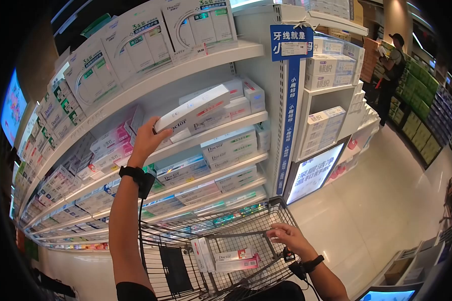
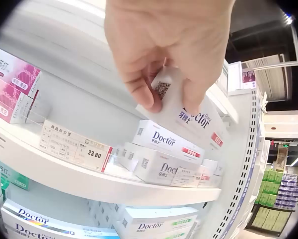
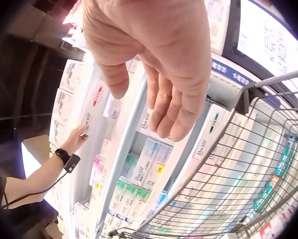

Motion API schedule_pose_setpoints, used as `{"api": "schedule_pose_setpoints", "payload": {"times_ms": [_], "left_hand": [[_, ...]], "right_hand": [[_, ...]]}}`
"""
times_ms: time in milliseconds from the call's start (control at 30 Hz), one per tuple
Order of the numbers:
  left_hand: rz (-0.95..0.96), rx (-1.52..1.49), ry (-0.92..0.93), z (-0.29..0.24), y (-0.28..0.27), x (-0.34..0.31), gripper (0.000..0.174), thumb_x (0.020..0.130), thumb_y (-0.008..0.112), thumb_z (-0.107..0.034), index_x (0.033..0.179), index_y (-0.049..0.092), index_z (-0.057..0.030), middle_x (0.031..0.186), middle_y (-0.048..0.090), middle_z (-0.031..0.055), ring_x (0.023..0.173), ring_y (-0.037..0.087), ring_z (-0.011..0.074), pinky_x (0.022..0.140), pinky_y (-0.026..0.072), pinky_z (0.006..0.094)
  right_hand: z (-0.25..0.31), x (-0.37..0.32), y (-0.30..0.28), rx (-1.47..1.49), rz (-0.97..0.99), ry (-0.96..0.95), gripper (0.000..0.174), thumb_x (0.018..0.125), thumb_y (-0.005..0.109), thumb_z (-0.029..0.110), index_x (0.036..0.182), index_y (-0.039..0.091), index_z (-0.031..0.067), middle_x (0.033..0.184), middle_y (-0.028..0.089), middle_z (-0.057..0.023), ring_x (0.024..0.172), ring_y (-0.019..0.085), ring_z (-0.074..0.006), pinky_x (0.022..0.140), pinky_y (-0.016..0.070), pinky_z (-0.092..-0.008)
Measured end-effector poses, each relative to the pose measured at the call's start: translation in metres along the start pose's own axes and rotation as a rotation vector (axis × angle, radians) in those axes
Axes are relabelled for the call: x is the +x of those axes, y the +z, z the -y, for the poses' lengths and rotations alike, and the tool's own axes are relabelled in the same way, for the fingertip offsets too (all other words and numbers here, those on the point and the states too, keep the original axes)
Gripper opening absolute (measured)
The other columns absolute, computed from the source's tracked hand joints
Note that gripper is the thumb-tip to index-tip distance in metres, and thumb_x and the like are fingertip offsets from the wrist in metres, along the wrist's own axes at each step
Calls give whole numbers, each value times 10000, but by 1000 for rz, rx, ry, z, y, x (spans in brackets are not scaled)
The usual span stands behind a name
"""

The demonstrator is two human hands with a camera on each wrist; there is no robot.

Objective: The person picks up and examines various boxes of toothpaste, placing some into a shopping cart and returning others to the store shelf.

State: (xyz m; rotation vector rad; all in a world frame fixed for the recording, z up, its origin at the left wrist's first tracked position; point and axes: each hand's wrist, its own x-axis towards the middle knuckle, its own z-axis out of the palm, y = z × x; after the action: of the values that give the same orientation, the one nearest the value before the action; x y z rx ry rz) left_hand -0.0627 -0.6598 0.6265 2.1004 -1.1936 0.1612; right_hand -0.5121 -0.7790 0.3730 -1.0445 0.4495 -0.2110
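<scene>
My left hand [image 1: 146,139] pinches the near end of a white toothpaste box [image 1: 198,108] with a red stripe and "Doctor" lettering. In the left wrist view, the thumb and fingers sit on either side of the box's end, beside a square code. The box is tilted above similar toothpaste boxes [image 2: 170,142] stacked on the shelf. My right hand [image 1: 290,238] hangs over the far side of a wire shopping cart [image 1: 282,213], fingers loosely bent and holding nothing. Inside the cart lie a white-and-red Doctor box [image 1: 233,255], a pink-ended box [image 1: 238,265] and white boxes [image 1: 201,253].
Pink boxes [image 1: 110,145] stand left on the same shelf, behind a price tag [image 2: 76,144]. Larger white packs [image 1: 135,42] fill the shelf above. A lit sign [image 1: 314,173] is at the right, by the tiled aisle floor [image 1: 381,190]. A person [image 1: 390,70] stands farther back.
</scene>
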Motion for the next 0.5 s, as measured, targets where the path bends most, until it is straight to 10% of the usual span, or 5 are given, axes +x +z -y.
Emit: {"api": "schedule_pose_setpoints", "payload": {"times_ms": [500], "left_hand": [[46, -123, 111, 31, 45, 56, 462, 737, 760, -307, 1051, 615, -1, 875, 671, 158, 751, 654, 247, 686, 497, 333]], "right_hand": [[-63, -23, 5, 166, -122, 143, 444, 946, 585, 207, 1290, 475, -50, 1174, 611, -186, 1111, 596, -258, 913, 513, -344]]}}
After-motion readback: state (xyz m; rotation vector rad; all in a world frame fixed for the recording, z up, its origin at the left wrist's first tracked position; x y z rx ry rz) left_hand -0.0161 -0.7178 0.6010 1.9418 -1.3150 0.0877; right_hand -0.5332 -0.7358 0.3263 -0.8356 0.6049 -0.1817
